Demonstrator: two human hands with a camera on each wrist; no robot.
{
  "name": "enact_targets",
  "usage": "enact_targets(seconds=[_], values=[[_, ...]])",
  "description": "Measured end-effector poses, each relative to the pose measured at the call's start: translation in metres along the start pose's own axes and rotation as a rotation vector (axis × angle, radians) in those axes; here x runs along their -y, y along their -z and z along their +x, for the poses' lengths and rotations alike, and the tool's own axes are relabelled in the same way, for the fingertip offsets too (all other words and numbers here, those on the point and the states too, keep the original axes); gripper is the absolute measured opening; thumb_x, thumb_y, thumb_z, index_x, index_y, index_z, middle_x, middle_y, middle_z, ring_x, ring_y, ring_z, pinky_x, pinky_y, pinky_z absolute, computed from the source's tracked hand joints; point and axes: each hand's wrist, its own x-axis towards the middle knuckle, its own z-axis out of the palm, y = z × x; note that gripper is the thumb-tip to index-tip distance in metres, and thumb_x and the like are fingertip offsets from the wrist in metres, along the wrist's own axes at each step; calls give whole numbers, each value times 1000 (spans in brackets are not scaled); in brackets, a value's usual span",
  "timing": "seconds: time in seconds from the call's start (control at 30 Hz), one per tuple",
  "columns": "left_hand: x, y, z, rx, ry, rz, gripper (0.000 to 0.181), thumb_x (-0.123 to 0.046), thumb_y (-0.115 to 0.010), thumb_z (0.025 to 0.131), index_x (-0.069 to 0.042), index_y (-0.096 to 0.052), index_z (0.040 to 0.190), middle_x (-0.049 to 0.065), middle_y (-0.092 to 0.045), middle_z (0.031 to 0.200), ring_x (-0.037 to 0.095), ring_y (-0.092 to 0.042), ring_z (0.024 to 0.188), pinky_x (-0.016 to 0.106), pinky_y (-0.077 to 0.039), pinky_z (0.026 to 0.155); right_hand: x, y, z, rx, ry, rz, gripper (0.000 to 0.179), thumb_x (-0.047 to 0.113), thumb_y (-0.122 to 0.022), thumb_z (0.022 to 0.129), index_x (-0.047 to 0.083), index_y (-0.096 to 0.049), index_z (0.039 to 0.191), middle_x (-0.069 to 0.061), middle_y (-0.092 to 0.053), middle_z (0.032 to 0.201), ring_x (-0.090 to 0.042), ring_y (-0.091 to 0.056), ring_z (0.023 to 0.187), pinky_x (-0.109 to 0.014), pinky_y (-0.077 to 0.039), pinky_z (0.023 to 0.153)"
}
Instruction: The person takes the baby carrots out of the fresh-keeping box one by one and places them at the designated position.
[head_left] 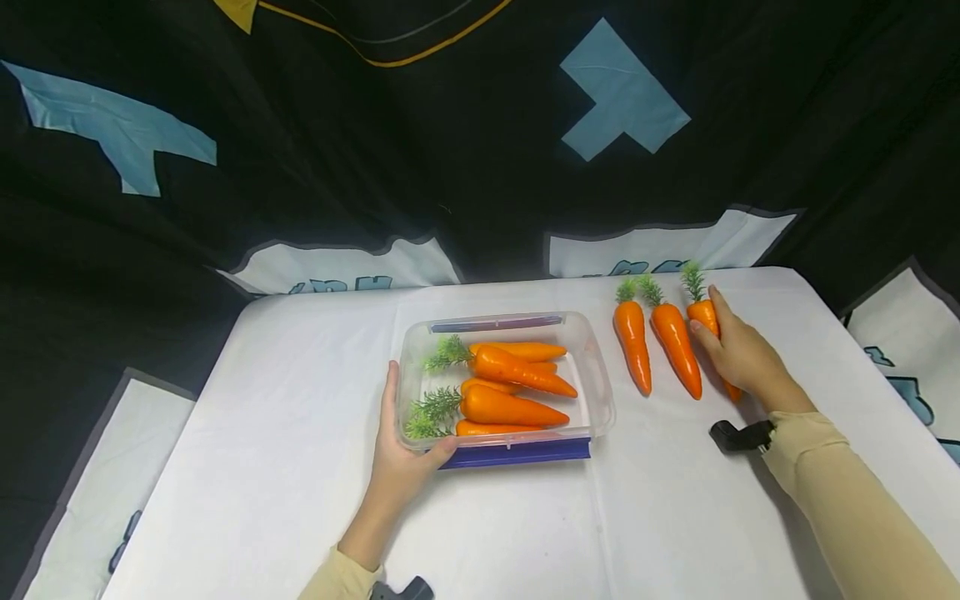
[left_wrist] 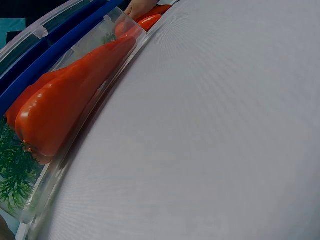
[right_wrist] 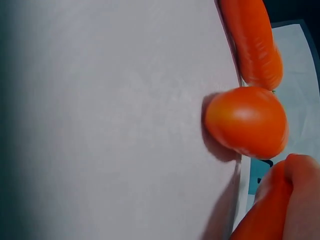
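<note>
Head view: nearest, at 6 o'clock, left hand (head_left: 397,454) gripping the near-left corner of clear plastic container (head_left: 596,392), thumb hooked over its rim, fingers flat along the left wall. Inside, several carrots (head_left: 510,367) with green tops pointing to 9 o'clock. White desk (head_left: 285,433) beneath. At 3 o'clock of the container, three loose carrots in a row; right hand (head_left: 738,354) laid over rightmost carrot (head_left: 703,314), fingers curled round it.

Left wrist view: container wall against the desk, boxed carrots pressed close behind it.

Right wrist view: fingertips on the rightmost carrot at 5 o'clock, middle carrot (right_wrist: 247,122) just beside.
</note>
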Motion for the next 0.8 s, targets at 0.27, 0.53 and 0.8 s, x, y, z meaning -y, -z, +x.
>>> enact_targets(seconds=[0.27, 0.53, 0.8], values=[[0, 0, 0, 5, -3, -2, 120, -25, -87, 73, -40, -5, 158, -7, -8, 168, 22, -7, 155, 65, -9, 121, 0, -2, 4, 53, -20, -18, 84, 63, -23, 101, 12, 14, 158, -40, -26, 151, -58, -36, 130, -76, -29, 106], [-1, 0, 1, 4, 1, 1, 120, -25, -87, 72, -40, -5, 158, -1, -6, 169, 21, -7, 155, 66, -9, 121, -1, -4, 5, 49, -18, -33, 83, 65, -22, 101, 15, 9, 159, -36, -24, 155, -59, -31, 135, -77, -25, 107], [-1, 0, 0, 0, -1, 2, 120, -27, -87, 72, -40, -5, 158, 0, -7, 169, 22, -7, 155, 66, -8, 121, 0, -6, 2, -98, 21, -37, 75, 57, -24, 103, 13, -4, 160, -35, -43, 134, -52, -48, 113, -71, -41, 99]])
